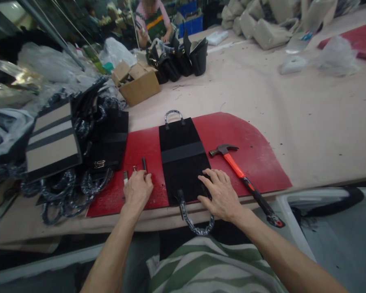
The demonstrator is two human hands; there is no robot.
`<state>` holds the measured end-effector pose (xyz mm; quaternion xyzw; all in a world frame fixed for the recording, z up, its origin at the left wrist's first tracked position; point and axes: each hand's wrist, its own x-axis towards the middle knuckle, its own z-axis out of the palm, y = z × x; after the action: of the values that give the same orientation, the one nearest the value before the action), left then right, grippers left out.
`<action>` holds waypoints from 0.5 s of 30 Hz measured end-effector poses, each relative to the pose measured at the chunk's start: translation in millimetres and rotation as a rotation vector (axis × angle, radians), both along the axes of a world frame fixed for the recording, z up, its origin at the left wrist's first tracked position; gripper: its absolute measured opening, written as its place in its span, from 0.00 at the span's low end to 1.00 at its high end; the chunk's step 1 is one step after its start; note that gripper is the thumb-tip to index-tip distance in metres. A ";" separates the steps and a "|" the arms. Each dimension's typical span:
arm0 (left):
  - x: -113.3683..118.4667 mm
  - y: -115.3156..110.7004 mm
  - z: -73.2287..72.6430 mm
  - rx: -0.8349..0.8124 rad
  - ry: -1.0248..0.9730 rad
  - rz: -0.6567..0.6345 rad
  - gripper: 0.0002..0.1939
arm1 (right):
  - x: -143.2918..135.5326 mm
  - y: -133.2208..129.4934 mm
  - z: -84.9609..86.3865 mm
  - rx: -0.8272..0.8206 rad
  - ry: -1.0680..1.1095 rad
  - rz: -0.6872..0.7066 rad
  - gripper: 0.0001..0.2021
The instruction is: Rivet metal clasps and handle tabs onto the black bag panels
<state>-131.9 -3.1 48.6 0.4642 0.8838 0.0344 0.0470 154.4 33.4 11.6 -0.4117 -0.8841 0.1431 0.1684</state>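
Lying flat on the red mat (247,134) along the table's near edge, the black bag panel (181,171) has a smooth band across its middle and a plastic-wrapped handle at each end. The far handle (173,112) stretches beyond the mat's far edge onto the pale table (308,122); the near handle (198,231) hangs over the table's near edge.

The right hand (221,193) spreads its fingers wide at the panel's right side, near the near edge, with the thumb apart and the fingertips on or just above the black surface. The left hand (138,190) is over the mat's left part, fingers bent downward and close together beside a slim black rod (144,163) and a metal-and-white tool (125,177); whether it grips either one cannot be told.

Right of the panel, a claw hammer (233,162) lies slantwise, its head on the mat and the end of its red-and-black handle jutting over the table's near edge. A heap of black panels (110,140) with wrapped handles covers the mat's left end. Beyond it sits an open cardboard box (142,87), with black bags (198,59) standing near the table's far edge, where another person (155,24) is. Beige bundles (268,32) lie toward the far right corner.
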 end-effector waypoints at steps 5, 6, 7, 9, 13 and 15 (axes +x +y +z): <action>-31.6 -21.5 3.8 0.063 -0.001 0.145 0.16 | 0.0 3.6 -5.3 0.065 -0.008 0.014 0.25; -42.7 -28.0 4.9 0.057 0.001 0.186 0.16 | -0.3 4.8 -7.1 0.082 -0.008 0.017 0.24; -53.6 -34.6 5.8 0.043 0.000 0.220 0.16 | -0.6 6.0 -8.9 0.100 -0.007 0.021 0.24; -71.9 -46.5 6.2 0.008 -0.013 0.262 0.17 | -1.2 8.0 -12.3 0.133 -0.003 0.033 0.24; -85.6 -53.2 1.6 -0.025 -0.090 0.272 0.18 | -1.7 9.7 -15.7 0.174 -0.003 0.039 0.23; -84.3 -47.2 -0.8 -0.051 -0.122 0.267 0.19 | -2.0 10.0 -15.6 0.180 -0.013 0.034 0.23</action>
<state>-216.2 -50.4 47.8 0.3383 0.9337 0.0462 0.1075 152.4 43.4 -4.0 -0.3808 -0.9013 0.0630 0.1966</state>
